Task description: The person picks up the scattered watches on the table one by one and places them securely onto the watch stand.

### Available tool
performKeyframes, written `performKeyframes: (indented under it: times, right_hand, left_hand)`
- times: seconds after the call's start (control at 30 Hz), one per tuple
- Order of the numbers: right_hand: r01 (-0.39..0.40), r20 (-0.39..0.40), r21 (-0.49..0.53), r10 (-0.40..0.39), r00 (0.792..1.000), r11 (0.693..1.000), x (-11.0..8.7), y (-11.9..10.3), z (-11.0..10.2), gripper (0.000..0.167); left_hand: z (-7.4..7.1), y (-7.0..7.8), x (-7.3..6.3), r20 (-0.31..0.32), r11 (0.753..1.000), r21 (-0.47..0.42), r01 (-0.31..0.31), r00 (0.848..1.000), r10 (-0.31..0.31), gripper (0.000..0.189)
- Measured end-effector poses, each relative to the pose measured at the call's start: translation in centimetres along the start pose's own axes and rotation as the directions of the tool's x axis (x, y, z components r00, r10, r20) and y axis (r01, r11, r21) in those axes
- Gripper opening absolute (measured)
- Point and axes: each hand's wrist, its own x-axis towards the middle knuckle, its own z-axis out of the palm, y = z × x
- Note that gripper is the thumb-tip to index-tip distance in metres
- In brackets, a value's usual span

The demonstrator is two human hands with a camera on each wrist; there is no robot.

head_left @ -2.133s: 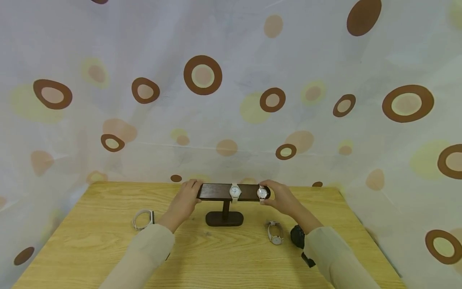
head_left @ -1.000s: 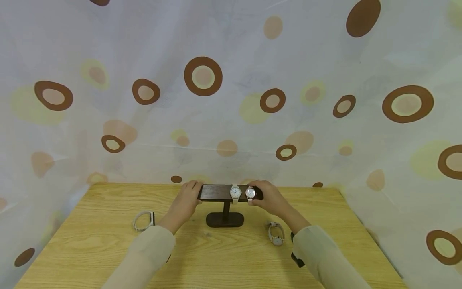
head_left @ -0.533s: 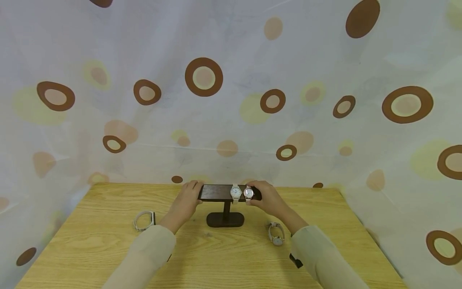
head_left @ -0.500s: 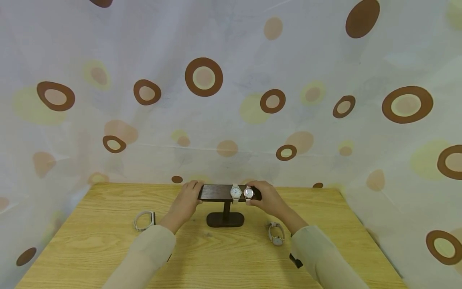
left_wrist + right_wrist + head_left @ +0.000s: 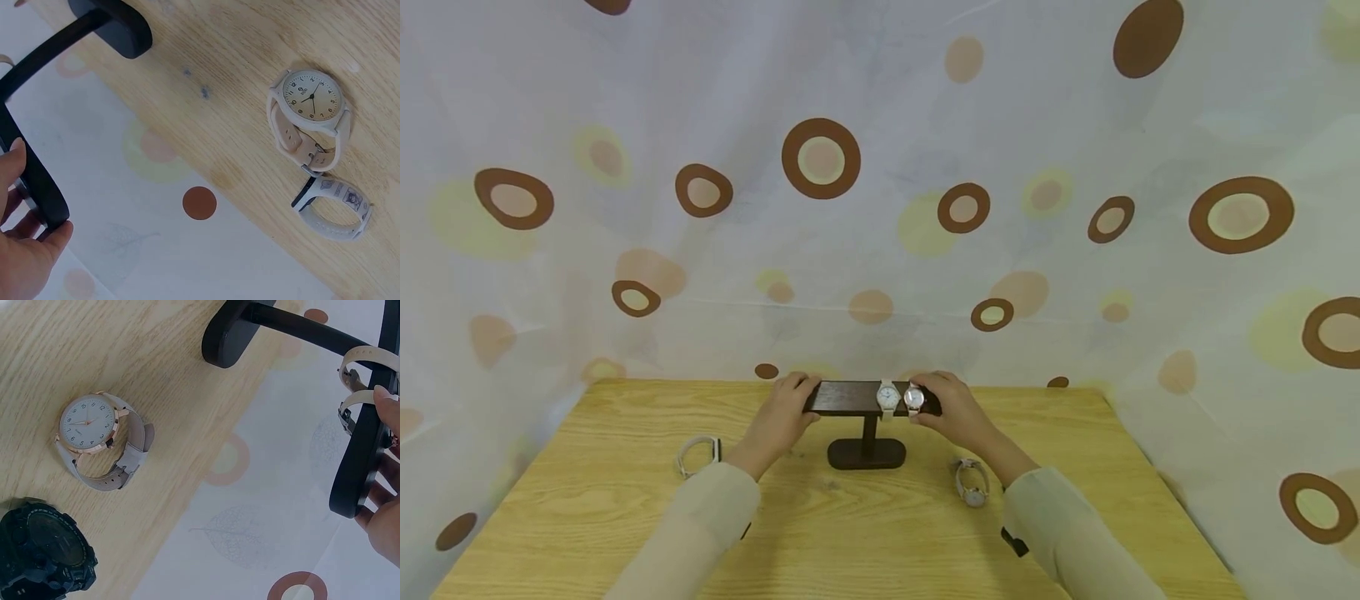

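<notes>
A dark watch stand [image 5: 848,397] with a T-shaped bar stands on the table. My left hand [image 5: 775,423] grips the left end of the bar, thumb below and fingers above. Around the bar, right of its middle, sits a wristwatch [image 5: 888,395] with a white dial and pale strap. Close to its right is a second wristwatch [image 5: 914,398] with a shiny case. My right hand [image 5: 957,410] holds this second watch, finger at the top and thumb at the bottom; in the right wrist view the thumb presses on its pale strap [image 5: 359,398]. The bar's right end reaches in under my palm.
On the wooden table [image 5: 850,533], a rose-gold watch [image 5: 974,497] lies right of the stand and a white band [image 5: 685,458] lies left. The left wrist view shows a pink-strapped watch [image 5: 312,95] next to that band. A bulky black watch [image 5: 50,550] lies near my right sleeve.
My right hand has slid the second watch left along the bar, from the right end to beside the first watch. In the last half second it barely moves. My left hand stays on the bar.
</notes>
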Motion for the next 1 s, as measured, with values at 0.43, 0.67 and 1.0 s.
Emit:
performKeyframes:
  times: [0.43, 0.67, 1.0]
  right_hand:
    - [0.08, -0.099, -0.071, -0.087, 0.991, 0.994, 0.0, 0.2, 0.5, 0.049]
    - [0.124, -0.167, -0.114, -0.142, 0.976, 0.986, -0.4, 0.3, 0.8, 0.049]
    - [0.115, -0.358, -0.16, -0.166, 0.919, 0.98, -1.6, 0.7, 2.3, 0.056]
  left_hand:
    - [-0.4, -2.0, -0.8, 0.042, 0.992, -0.035, 0.125, 0.991, -0.123, 0.07]
    - [-1.1, -3.2, -2.6, 0.036, 0.985, -0.05, 0.165, 0.986, -0.163, 0.064]
    - [-1.0, -5.1, -5.6, 0.146, 0.958, -0.101, 0.268, 0.957, -0.252, 0.041]
